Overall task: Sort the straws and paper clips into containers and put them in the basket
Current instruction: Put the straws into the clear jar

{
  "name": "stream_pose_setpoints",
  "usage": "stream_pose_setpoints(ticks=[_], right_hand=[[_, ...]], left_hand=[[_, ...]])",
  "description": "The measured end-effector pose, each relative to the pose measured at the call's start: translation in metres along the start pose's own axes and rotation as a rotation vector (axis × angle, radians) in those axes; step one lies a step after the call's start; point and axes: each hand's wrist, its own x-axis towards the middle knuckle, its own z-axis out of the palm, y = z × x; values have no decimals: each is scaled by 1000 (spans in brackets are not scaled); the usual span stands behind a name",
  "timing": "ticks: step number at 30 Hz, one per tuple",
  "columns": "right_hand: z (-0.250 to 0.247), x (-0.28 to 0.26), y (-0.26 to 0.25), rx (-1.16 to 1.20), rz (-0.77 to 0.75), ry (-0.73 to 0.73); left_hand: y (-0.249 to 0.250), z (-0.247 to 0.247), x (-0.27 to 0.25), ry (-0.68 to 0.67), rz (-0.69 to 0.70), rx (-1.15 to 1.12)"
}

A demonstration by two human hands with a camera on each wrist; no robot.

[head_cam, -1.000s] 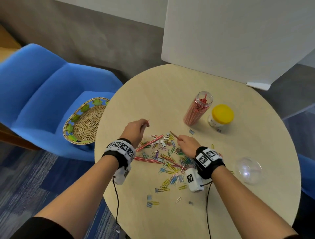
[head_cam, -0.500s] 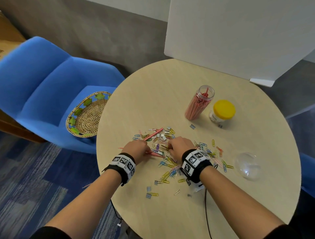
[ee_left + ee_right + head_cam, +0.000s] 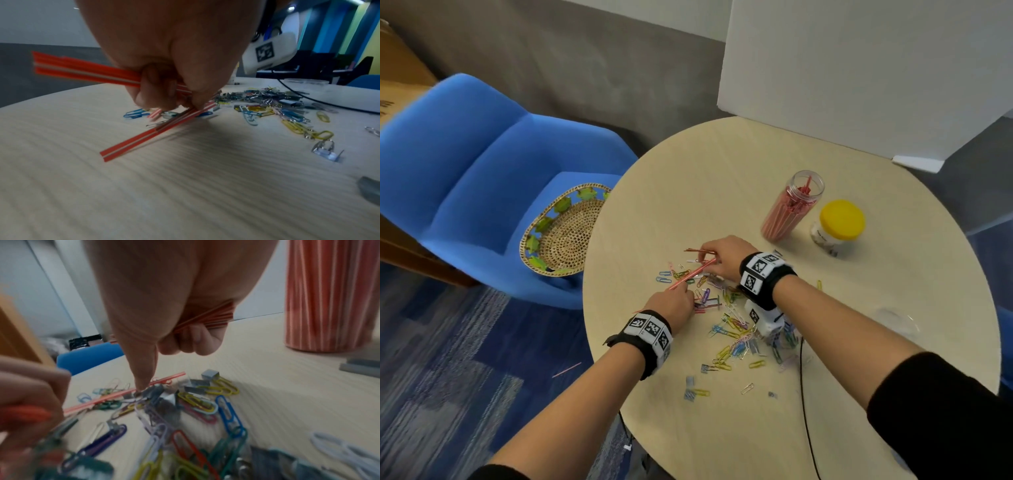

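Red-and-white straws and coloured paper clips (image 3: 736, 329) lie scattered mid-table. My left hand (image 3: 676, 303) grips a bundle of straws (image 3: 82, 71) in its curled fingers, and its fingertips (image 3: 193, 104) pinch another straw (image 3: 144, 138) lying on the table. My right hand (image 3: 719, 260), farther out, clutches several straws (image 3: 207, 319) in its curled fingers while its index finger (image 3: 144, 369) points down onto the clips beside a loose straw (image 3: 123, 395). A clear jar (image 3: 791, 209) packed with straws stands open behind it.
A yellow-lidded jar (image 3: 840, 224) stands right of the straw jar. A clear lid (image 3: 897, 323) lies at the table's right. The woven basket (image 3: 561, 236) rests on the blue chair (image 3: 482, 178) left of the table. One straw (image 3: 566, 370) lies on the carpet.
My right hand has moved away from me to the far side of the pile, with straws in it. My left hand has stayed at the near left of the pile.
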Motion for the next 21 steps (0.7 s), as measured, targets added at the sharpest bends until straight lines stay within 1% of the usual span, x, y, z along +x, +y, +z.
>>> stream_pose_setpoints(ticks=[3,6,8,11,13,15,17,19,21], right_hand=[[2,12,3,-116,-55,-73],[9,17,7,-133,-69,-91],[10,18,9,-127,-69,-99],[4,9,15,-48,-81,-39],[-2,-4,22,77,-47,33],[-7,-17,33,207,5,90],[-10,-32,44,296,57,102],[-8,-47,51,395,126,104],[-5,-61,56,487,193,111]], left_hand=[[-7,2,-7,70,-1,-57],[-16,-4,-13,134,13,-144],[-24,-11,-15,185,-23,-233],[-39,-18,-14,309,-85,-431],[-43,-19,-14,413,-58,-631],[-43,-22,-13,467,-32,-788],[-40,-26,-9,443,-49,-877],[-33,-31,-5,372,-76,-922],[-26,-33,0,322,-92,-870]])
